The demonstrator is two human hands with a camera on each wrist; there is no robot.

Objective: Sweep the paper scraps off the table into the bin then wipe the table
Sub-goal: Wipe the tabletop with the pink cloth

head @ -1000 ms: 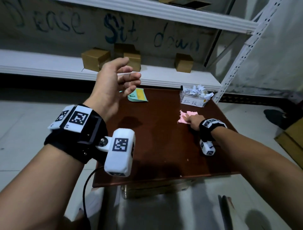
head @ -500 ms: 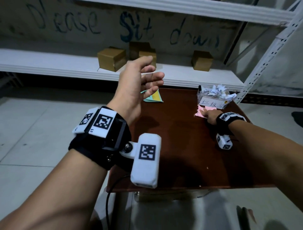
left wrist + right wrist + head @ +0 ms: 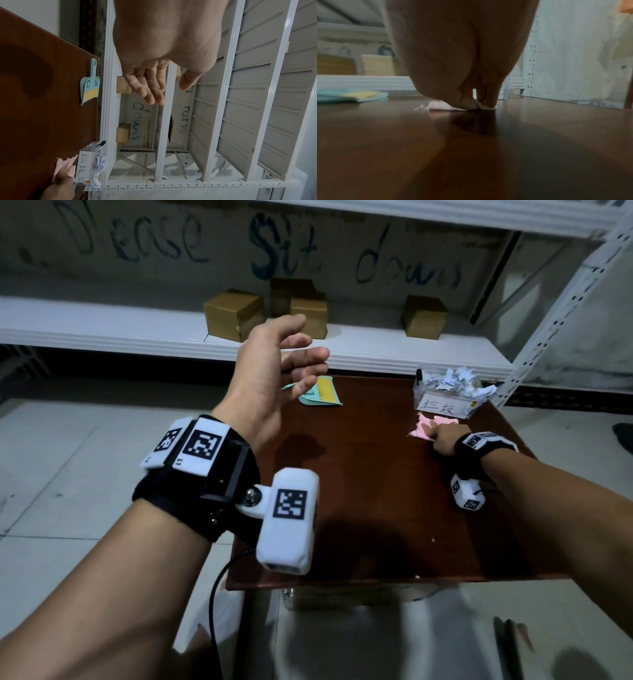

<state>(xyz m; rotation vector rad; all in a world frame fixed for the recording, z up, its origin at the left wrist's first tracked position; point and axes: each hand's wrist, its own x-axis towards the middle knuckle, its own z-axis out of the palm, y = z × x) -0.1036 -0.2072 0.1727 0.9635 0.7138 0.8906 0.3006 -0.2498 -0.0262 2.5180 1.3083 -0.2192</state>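
Note:
My right hand [image 3: 440,438] rests on the brown table [image 3: 359,491] at its far right. Its thumb and fingers pinch a pink cloth [image 3: 419,430] flat against the tabletop, as the right wrist view shows: hand [image 3: 477,100], cloth [image 3: 440,106]. Just beyond the cloth stands a clear bin [image 3: 445,405] with a handwritten label, heaped with white paper scraps [image 3: 452,380]. My left hand [image 3: 291,364] hangs raised above the table's left edge. Its fingers [image 3: 154,83] are relaxed and hold nothing. A tiny pale scrap [image 3: 433,540] lies near the front right.
A small teal dustpan with a yellow brush [image 3: 323,395] lies at the table's far edge. Behind it runs a white shelf [image 3: 102,330] carrying several cardboard boxes [image 3: 233,314]. A perforated white rack post [image 3: 548,313] rises at the right. Tiled floor surrounds the table.
The head view has swung left. My right hand has slid the pink cloth a little closer to the bin. The left hand stays raised and empty.

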